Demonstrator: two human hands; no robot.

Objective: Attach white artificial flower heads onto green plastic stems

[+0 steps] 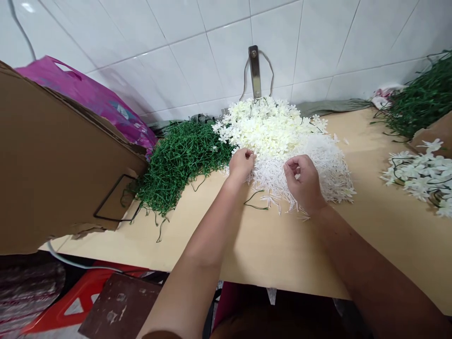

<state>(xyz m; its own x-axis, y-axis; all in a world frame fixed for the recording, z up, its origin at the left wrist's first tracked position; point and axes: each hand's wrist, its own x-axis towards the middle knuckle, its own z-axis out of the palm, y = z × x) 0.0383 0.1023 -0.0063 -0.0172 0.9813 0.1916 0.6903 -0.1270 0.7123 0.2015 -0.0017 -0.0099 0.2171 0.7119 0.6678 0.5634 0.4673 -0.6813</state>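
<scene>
My left hand [241, 165] is at the front of a heap of cream-white artificial flower heads [270, 127], its thumb and fingers pinched together. My right hand [304, 181] is over a pile of thin white plastic pieces [334, 165], also in a pinch, with thumb and forefinger forming a ring. Whatever either hand holds is too small or hidden to tell. Left of my left hand lies a tangled mound of green plastic stems [180, 160]. One loose green stem [256, 205] lies on the table between my forearms.
A cardboard box [63, 165] and a purple bag [92, 101] stand at the left. An upright metal strip [254, 70] rises behind the flowers by the tiled wall. More green stems [423, 99] and assembled white flowers [420, 172] lie right on the wooden table [275, 249].
</scene>
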